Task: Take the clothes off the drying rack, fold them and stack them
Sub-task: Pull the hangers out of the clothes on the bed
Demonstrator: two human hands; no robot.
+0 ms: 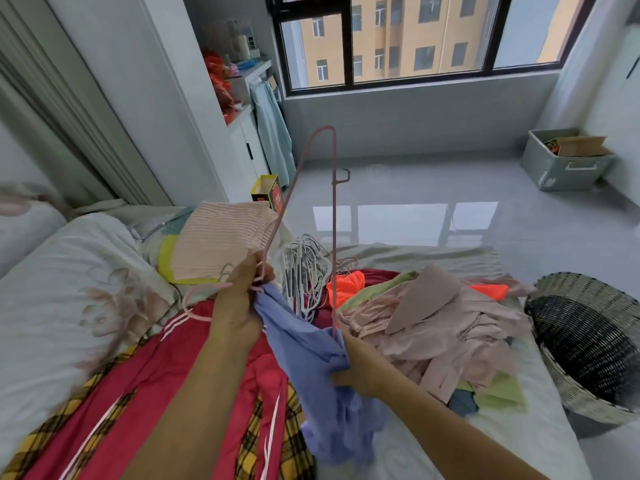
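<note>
Currently held: a blue garment (pixel 306 341) and a pink hanger (pixel 334 216), both raised over the middle of the bed (pixel 519 438).
Left hand (pixel 239 306): above the bed's middle, fingers (pixel 258 271) curled round the hanger's wire and pinching the garment's top edge against it.
Right hand (pixel 360 368): lower and nearer the bed's right side, fingers closed on a bunched fold of the garment; the thumb lies across the cloth.
Garment: stretched between the two hands, the rest hanging from the right hand down to the sheet.
Hanger: one long wire stands upright over the bed, its lower end meeting the cloth just above the right hand; its hook curls out to the left of the left hand.
Spare hangers (pixel 304 271): piled on the bed beyond the hands.
Pink heap (pixel 443 327): loose clothes on the bed's right half.
Red trousers (pixel 180 375): spread on the bed's left half, under the left forearm.
Striped piece (pixel 221 240): folded, at the bed's far left.
Basket (pixel 588 344): on the floor, touching the bed's right edge.
</note>
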